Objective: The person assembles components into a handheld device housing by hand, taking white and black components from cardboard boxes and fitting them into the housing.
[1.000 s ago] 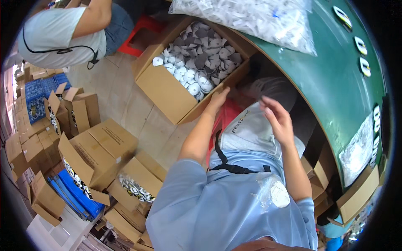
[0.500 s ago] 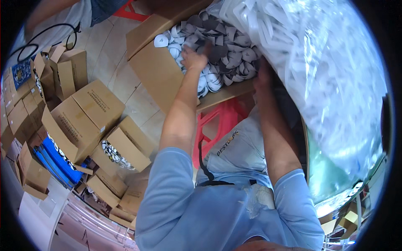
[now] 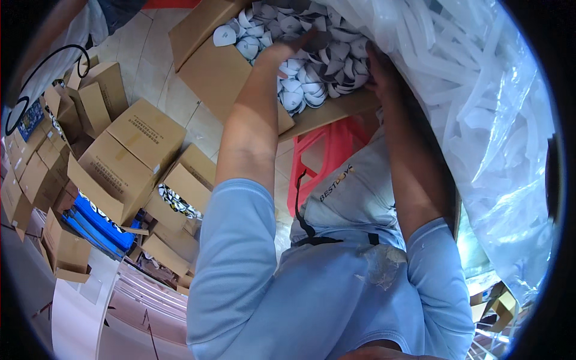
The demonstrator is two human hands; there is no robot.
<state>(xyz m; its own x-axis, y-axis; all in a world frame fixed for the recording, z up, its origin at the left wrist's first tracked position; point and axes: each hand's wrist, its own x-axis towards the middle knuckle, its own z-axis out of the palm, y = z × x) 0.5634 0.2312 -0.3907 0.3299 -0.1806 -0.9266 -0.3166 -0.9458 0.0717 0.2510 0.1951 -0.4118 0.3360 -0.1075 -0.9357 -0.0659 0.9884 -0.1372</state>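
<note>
Nearest is the person's blue shirt (image 3: 318, 300), with both bare forearms reaching away from it toward the far side. Under the arms, a red stool (image 3: 327, 153) stands on the tiled floor (image 3: 162, 78).

To the left, near and mid distance, lie many brown cartons (image 3: 135, 150), some with flaps open, and a blue crate (image 3: 99, 231) is wedged among them. A white strip (image 3: 75, 306) runs along the near left.

Farther off, an open box (image 3: 219, 72) sits beyond the stool, filled with small white and grey pieces (image 3: 300, 84) heaped together. The left hand (image 3: 288, 48) is inside the box, lying on the heap with its fingers stretched out flat and touching the pieces; whether anything is pinched beneath it cannot be told. The right hand (image 3: 378, 75) is at the right edge of the same box, just beside the pieces, with its fingers curled down; they are mostly hidden by a clear bag (image 3: 480, 120), so whether they grip anything cannot be told.

That bag, stuffed with white strips, fills the right and far right and overhangs the box's right side. At the far left, another person's sleeve (image 3: 84, 30) and a black cable (image 3: 36, 72) show.
</note>
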